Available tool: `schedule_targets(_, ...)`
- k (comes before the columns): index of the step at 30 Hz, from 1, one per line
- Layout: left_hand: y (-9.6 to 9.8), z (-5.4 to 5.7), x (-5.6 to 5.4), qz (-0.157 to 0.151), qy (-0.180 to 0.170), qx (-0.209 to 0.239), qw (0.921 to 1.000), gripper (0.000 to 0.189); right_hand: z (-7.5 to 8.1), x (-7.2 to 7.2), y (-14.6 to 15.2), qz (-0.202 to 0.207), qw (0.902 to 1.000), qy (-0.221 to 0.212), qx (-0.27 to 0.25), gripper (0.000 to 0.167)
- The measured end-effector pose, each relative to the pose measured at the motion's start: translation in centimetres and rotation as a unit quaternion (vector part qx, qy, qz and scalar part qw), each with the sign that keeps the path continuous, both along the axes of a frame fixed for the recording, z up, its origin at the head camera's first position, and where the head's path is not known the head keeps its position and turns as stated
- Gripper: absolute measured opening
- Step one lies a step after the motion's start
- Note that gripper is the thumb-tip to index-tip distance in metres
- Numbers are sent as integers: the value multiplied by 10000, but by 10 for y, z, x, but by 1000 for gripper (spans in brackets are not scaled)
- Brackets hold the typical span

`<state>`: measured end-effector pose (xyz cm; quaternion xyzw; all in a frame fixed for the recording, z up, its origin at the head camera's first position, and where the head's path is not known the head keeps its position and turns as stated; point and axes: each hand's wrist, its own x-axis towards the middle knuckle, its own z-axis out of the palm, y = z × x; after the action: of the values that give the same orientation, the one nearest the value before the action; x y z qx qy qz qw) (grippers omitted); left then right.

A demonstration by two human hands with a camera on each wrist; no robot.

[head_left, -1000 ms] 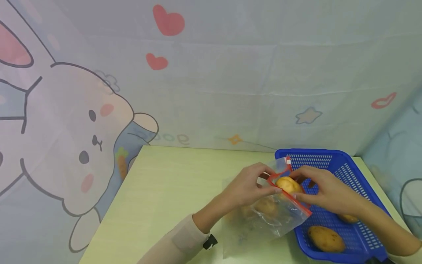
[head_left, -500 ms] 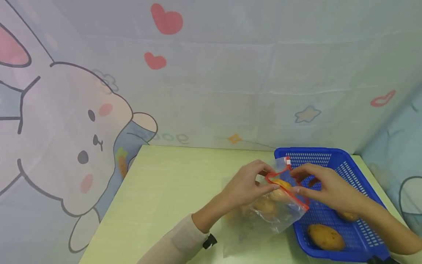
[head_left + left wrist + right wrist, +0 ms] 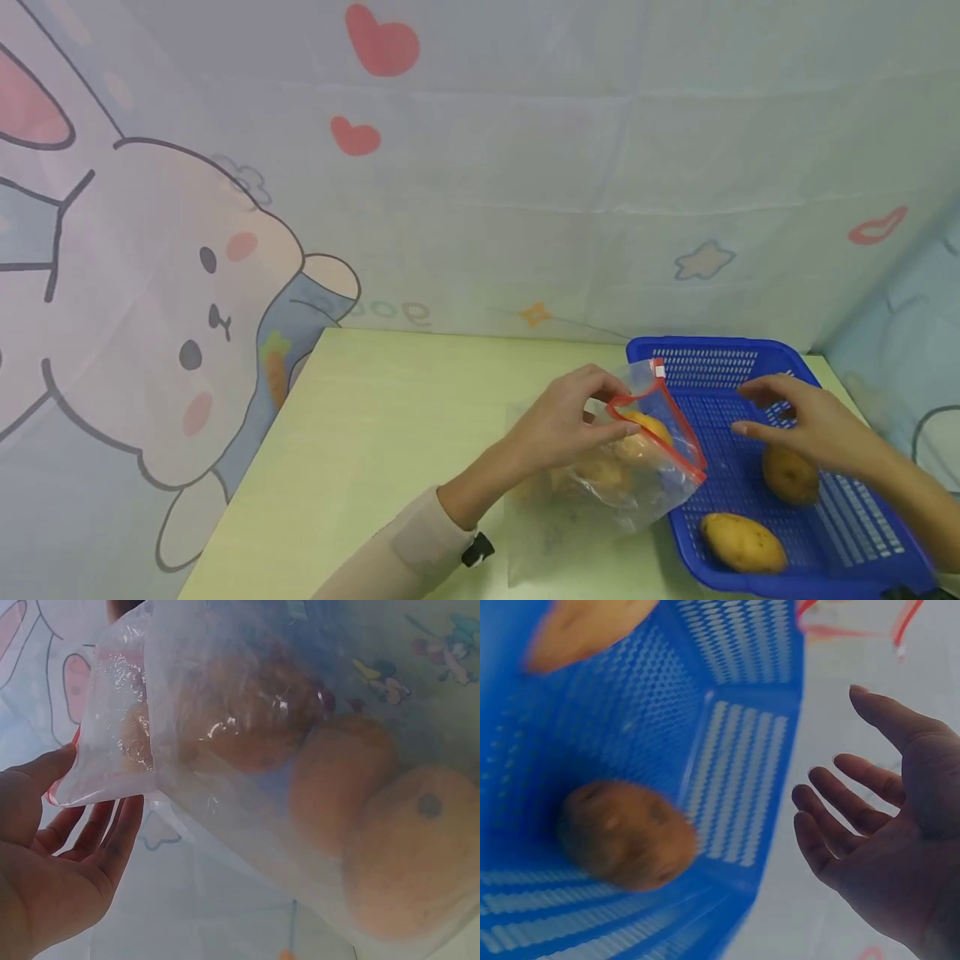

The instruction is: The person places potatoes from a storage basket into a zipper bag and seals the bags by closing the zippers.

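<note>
A clear zip bag [image 3: 637,504] with a red-edged mouth lies against the basket's left side, several potatoes inside it. My left hand [image 3: 566,421] pinches the rim of its mouth between thumb and fingers; the left wrist view shows the thumb [image 3: 56,765] at the red strip. Just inside the mouth sits a potato [image 3: 651,427]. My right hand [image 3: 813,421] hovers over the blue basket [image 3: 686,546], holding nothing, its fingers loosely bent. Beneath that hand lies one potato [image 3: 790,477], and another potato [image 3: 742,542] rests near the basket's front.
The pale green table [image 3: 405,417] spreads out left of the bag. Behind it hangs a printed cloth [image 3: 480,208] with a rabbit and hearts. A second cloth [image 3: 907,333] closes off the right side.
My right hand lets go of a potato, which drops deeper into the bag's mouth. That hand then moves right, away from the bag and over the basket. My left hand keeps its place.
</note>
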<state>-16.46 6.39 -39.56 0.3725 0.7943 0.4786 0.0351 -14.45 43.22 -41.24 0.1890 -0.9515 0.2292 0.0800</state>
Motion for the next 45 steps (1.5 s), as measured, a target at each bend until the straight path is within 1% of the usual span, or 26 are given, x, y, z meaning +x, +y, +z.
schedule_targets(4,1,-2,0,-59,-42,24,10000,33,-16,5,17,-101,9997,-154,155,58)
schedule_targets(7,1,-2,0,-30,-63,42,10000,33,-25,9,26,-131,9985,-407,343,67)
schedule_targets(9,1,-1,0,-17,-98,60,9999,33,-31,11,30,-150,9972,-534,496,70)
schedule_targets(10,1,-1,1,-10,-115,59,9999,33,-34,12,32,-145,9961,-665,563,72)
schedule_targets(13,0,-1,0,-18,-157,53,9999,33,-41,15,38,-161,9938,-851,699,70)
schedule_targets(15,0,-2,0,-26,-184,60,9998,32,-44,16,40,-129,9934,-886,717,67)
schedule_targets(20,0,-3,-1,-46,-224,80,9997,32,-51,19,43,-228,9917,-972,814,62)
schedule_targets(22,0,-4,-1,-57,-223,91,9997,33,-52,19,43,-279,9902,-1053,870,61)
schedule_targets(28,1,-3,-3,-81,-237,151,9996,33,-51,18,43,-241,9871,-1196,1032,61)
schedule_targets(31,0,-4,-2,-68,-267,173,9995,33,-51,18,44,-151,9881,-1099,1065,61)
schedule_targets(33,0,-4,-2,-65,-285,190,9994,33,-51,19,43,-98,9901,-913,1062,59)
schedule_targets(35,0,-5,-2,-43,-276,192,9994,33,-50,18,40,-42,9932,-633,973,57)
schedule_targets(37,0,-6,-1,-34,-248,210,9995,33,-46,17,35,-20,9965,-387,737,54)
schedule_targets(40,0,-6,-1,-7,-168,219,9996,32,-33,14,24,61,9998,-51,204,51)
schedule_targets(45,1,-7,-1,16,-124,195,9997,33,-8,10,-1,239,9976,259,-597,53)
